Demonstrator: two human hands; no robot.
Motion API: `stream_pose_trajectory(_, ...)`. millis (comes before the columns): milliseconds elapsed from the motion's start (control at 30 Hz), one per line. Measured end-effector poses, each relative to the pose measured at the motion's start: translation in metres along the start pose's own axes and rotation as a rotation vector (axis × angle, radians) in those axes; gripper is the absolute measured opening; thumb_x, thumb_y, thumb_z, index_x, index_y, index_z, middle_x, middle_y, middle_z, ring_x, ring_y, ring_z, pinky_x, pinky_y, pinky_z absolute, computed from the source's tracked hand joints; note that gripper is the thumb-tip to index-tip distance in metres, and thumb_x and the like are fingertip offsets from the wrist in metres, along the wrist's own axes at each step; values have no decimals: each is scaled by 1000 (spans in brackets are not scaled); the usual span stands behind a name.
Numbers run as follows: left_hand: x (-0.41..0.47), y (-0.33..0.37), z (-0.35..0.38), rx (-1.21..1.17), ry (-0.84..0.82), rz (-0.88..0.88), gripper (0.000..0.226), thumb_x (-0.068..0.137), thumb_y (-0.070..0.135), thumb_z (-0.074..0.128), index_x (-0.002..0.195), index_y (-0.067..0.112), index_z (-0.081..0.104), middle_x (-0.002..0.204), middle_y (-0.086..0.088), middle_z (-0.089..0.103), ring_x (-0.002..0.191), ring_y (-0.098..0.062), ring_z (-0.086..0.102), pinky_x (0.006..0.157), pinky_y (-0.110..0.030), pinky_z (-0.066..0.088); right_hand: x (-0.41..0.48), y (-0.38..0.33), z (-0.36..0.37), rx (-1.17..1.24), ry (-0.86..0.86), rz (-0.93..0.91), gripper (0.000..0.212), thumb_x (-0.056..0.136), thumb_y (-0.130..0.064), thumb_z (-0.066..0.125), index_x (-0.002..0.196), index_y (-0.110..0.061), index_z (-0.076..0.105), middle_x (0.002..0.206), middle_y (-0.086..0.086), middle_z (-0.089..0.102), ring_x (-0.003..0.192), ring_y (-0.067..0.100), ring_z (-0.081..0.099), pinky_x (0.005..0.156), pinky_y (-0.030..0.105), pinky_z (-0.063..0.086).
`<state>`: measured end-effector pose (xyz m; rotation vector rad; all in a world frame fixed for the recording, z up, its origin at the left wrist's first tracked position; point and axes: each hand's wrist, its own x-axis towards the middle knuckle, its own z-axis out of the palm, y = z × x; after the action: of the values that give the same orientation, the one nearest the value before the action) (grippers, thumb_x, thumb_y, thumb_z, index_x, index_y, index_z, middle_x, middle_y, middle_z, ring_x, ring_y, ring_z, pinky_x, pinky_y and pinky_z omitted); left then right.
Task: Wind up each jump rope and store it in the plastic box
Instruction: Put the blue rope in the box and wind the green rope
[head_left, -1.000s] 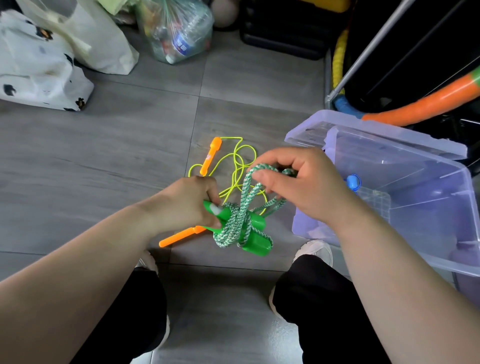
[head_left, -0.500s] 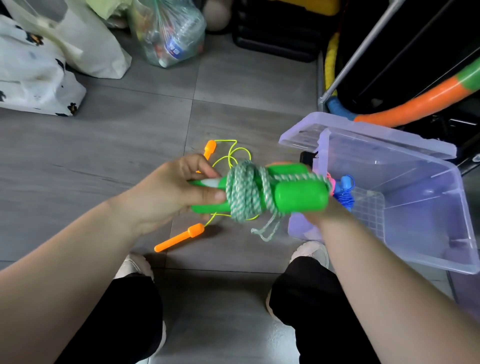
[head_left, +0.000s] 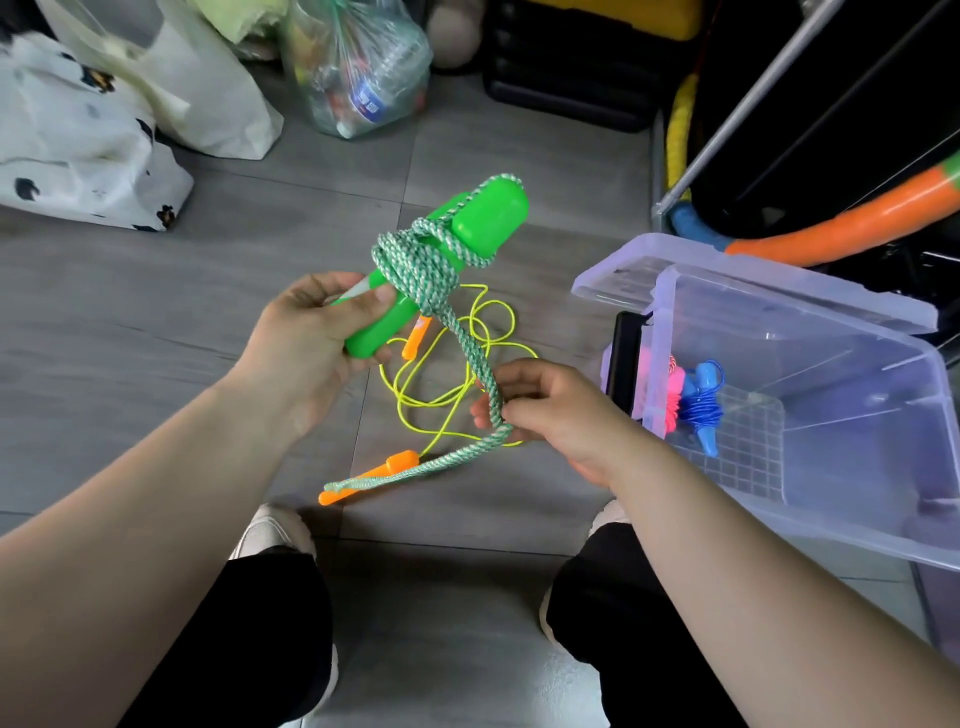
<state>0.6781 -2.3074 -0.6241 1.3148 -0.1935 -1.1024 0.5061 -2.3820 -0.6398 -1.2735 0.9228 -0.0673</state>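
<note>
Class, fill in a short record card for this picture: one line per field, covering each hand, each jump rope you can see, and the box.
Left hand: grips the green handles, held up off the floor
Right hand: pinches the loose tail of the green rope
Green rope: partly wound round the handles, end hanging loose
Yellow rope: unwound on the floor, orange handles
Plastic box: open, at the right
Inside box: a wound blue rope and a pink one beside it
</note>
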Motion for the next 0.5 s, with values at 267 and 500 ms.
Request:
stream_pose_trajectory(267, 0, 6, 1, -61, -91, 7, 18, 87, 3, 45, 91, 16, 58, 60, 8, 70, 52, -6, 64, 44, -13, 45, 1, 4, 0, 102, 95, 83, 37, 85, 16, 36, 75, -13, 56, 65, 3, 58, 36, 2, 54, 41, 14, 47)
stream_pose_trajectory(500, 7, 8, -10, -47, 0, 44, 18, 89, 4, 46, 88, 17, 58, 56, 9, 69, 49, -5, 63, 44, -13, 44, -3, 2, -4, 22, 51, -12, 21, 90, -16, 48, 70, -16, 55, 52, -1, 53, 28, 3, 26, 34, 12, 19)
